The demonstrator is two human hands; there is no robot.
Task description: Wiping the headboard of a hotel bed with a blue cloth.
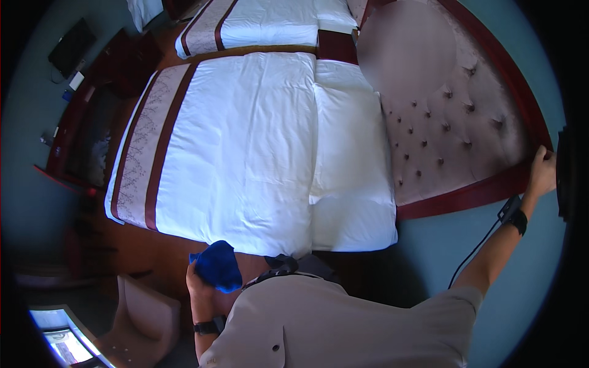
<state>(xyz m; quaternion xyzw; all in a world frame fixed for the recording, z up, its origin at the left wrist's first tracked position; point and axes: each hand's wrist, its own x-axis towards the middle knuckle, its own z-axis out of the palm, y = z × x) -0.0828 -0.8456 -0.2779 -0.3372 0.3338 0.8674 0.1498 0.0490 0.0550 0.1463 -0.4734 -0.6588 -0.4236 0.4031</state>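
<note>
My left hand (199, 281) grips a crumpled blue cloth (220, 267) near the bed's near side. A black band circles that wrist. Far to the right, my outstretched right hand (543, 171) is at the upper corner of the dark red headboard frame (464, 195), its fingers curled; whether anything is in them I cannot tell. The headboard's padded panel (453, 138) is tufted and greyish pink. Before me is a bed with a white duvet (239, 147), white pillows (352, 142) and a patterned bed runner (145, 138) with dark red borders.
A second bed (271, 23) stands beyond a dark red nightstand (337, 46). Left are a dark red desk (69, 124) and a wall-mounted television (71, 46). A beige chair (142, 313) is at lower left. A black cord (474, 253) hangs beside my right arm.
</note>
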